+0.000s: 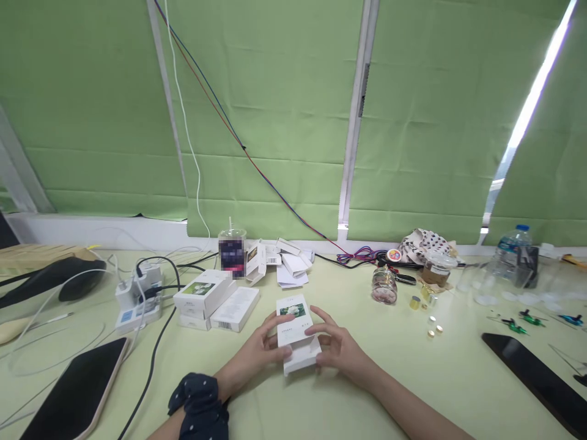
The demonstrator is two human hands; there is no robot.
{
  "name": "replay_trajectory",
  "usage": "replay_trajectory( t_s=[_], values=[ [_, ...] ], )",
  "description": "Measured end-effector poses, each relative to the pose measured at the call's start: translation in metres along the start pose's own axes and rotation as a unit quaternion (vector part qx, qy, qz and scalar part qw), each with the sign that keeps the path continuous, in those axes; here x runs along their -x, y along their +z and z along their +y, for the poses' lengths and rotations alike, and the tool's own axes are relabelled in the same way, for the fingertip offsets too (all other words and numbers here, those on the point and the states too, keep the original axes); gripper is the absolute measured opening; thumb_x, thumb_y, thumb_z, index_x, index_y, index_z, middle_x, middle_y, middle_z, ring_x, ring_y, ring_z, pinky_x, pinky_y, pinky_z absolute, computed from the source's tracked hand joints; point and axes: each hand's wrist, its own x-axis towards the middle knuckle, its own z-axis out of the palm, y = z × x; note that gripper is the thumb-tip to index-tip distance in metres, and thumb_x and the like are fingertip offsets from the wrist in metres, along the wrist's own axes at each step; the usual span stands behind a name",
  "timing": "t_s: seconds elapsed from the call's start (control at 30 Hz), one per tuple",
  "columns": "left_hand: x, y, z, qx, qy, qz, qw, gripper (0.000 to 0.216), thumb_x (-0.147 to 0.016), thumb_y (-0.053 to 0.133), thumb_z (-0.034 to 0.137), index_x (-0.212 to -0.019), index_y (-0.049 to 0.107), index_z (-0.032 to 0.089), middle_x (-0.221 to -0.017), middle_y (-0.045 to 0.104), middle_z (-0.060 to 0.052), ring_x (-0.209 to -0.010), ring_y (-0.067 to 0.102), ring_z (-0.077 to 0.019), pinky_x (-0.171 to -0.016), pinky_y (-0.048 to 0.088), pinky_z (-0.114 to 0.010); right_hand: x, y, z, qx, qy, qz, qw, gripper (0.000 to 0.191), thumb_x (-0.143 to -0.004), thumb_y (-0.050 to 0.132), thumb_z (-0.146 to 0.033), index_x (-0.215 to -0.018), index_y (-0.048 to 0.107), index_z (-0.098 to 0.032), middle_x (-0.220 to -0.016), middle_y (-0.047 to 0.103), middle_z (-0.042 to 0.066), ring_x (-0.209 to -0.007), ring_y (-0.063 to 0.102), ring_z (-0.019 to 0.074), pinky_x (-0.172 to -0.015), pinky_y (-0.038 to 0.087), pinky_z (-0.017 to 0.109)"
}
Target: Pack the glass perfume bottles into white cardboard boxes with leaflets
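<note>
Between my two hands is a small white cardboard box [293,333] with a picture of a white flower on its face. Its near end has a white part that juts out below the printed face; whether this is a flap or a tray I cannot tell. My left hand [268,342] grips the box's left side, thumb at the lower edge and fingers along the upper side. On the right side, my right hand [337,348] holds it, with fingers on the printed face and the thumb near the lower corner. A dark dotted scrunchie [199,403] circles my left wrist.
Stacked white boxes [202,296] stand left, near a power strip [137,315] with cables. Opened cartons [291,263] and a drink cup [232,253] are behind. A glass jar [384,286], small gold caps [415,302] and a dark phone [534,379] lie right; another phone [76,391] lies left.
</note>
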Motion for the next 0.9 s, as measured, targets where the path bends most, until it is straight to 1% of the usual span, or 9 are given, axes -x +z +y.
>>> replay_trajectory(
  t_s=[0.07,0.1,0.2,0.3,0.43,0.57,0.7,0.77,0.9],
  values=[
    [0.0,-0.002,0.0,0.001,-0.009,0.006,1.0,0.06,-0.07,0.077,0.036,-0.126,0.055,0.029,-0.154,0.017,-0.006,-0.127,0.047,-0.0291,-0.103,0.041,-0.04,0.0,0.0,-0.001,-0.01,-0.002,-0.011,1.0,0.053,-0.056,0.085,-0.039,-0.104,0.067,-0.026,-0.155,0.01,0.005,-0.091,0.062,0.019,-0.064,0.057,0.032],
    [0.0,-0.003,-0.001,-0.001,-0.012,0.005,1.0,0.062,-0.07,0.076,0.039,-0.127,0.054,0.029,-0.156,0.012,-0.005,-0.13,0.043,-0.03,-0.105,0.039,-0.04,0.0,0.0,-0.001,-0.011,-0.002,-0.008,1.0,0.052,-0.056,0.086,-0.038,-0.103,0.068,-0.027,-0.155,0.011,0.005,-0.088,0.063,0.0175,-0.064,0.056,0.031],
    [-0.002,-0.004,-0.005,0.003,-0.002,-0.017,1.0,0.075,-0.064,0.078,0.048,-0.131,0.051,0.029,-0.158,0.001,-0.004,-0.133,0.039,-0.0326,-0.108,0.036,-0.042,-0.001,0.002,0.0,-0.013,0.002,0.022,1.0,0.038,-0.063,0.081,-0.038,-0.097,0.07,-0.025,-0.152,0.019,0.006,-0.074,0.063,0.0115,-0.056,0.054,0.027],
    [-0.004,-0.002,-0.01,0.006,0.02,-0.032,0.999,0.084,-0.058,0.082,0.047,-0.133,0.048,0.031,-0.158,-0.004,-0.004,-0.13,0.043,-0.0337,-0.105,0.04,-0.043,-0.002,0.004,0.001,-0.011,0.004,0.053,0.999,0.032,-0.066,0.078,-0.04,-0.091,0.07,-0.023,-0.15,0.024,0.006,-0.066,0.061,0.0086,-0.05,0.052,0.026],
    [-0.002,0.005,-0.007,-0.041,0.008,-0.002,0.999,0.075,-0.067,0.078,0.04,-0.135,0.045,0.035,-0.157,-0.015,-0.002,-0.124,0.05,-0.0318,-0.096,0.048,-0.043,-0.002,0.005,0.001,-0.014,0.012,0.078,0.997,0.032,-0.064,0.079,-0.042,-0.086,0.068,-0.021,-0.149,0.025,0.007,-0.064,0.063,0.0095,-0.048,0.052,0.026],
    [0.001,0.012,0.0,-0.058,0.001,0.015,0.998,0.072,-0.069,0.077,0.036,-0.134,0.046,0.037,-0.156,-0.017,0.0,-0.124,0.049,-0.0321,-0.092,0.051,-0.041,-0.002,0.006,0.002,-0.022,0.02,0.087,0.996,0.031,-0.063,0.08,-0.039,-0.082,0.066,-0.019,-0.149,0.025,0.007,-0.067,0.064,0.0104,-0.047,0.05,0.025],
    [0.002,0.015,0.001,-0.029,0.0,0.02,0.999,0.076,-0.065,0.08,0.032,-0.133,0.046,0.037,-0.156,-0.02,0.002,-0.128,0.045,-0.0337,-0.095,0.05,-0.043,-0.002,0.007,0.003,-0.027,0.017,0.085,0.996,0.03,-0.061,0.081,-0.034,-0.082,0.066,-0.019,-0.148,0.027,0.007,-0.075,0.066,0.0139,-0.048,0.048,0.023],
    [0.002,0.014,-0.001,-0.024,0.002,0.019,1.0,0.076,-0.066,0.08,0.032,-0.133,0.046,0.037,-0.156,-0.02,0.002,-0.13,0.042,-0.0341,-0.099,0.047,-0.044,-0.003,0.007,0.003,-0.022,0.018,0.087,0.996,0.029,-0.062,0.08,-0.034,-0.081,0.065,-0.019,-0.148,0.028,0.007,-0.073,0.065,0.0126,-0.048,0.047,0.023],
    [0.002,0.012,-0.004,-0.043,0.01,0.023,0.999,0.067,-0.073,0.074,0.032,-0.133,0.046,0.039,-0.156,-0.019,0.004,-0.133,0.039,-0.0315,-0.108,0.038,-0.045,-0.003,0.006,0.005,-0.012,0.018,0.094,0.995,0.027,-0.065,0.078,-0.036,-0.081,0.065,-0.019,-0.145,0.031,0.007,-0.064,0.062,0.0077,-0.048,0.047,0.023]
  ],
)
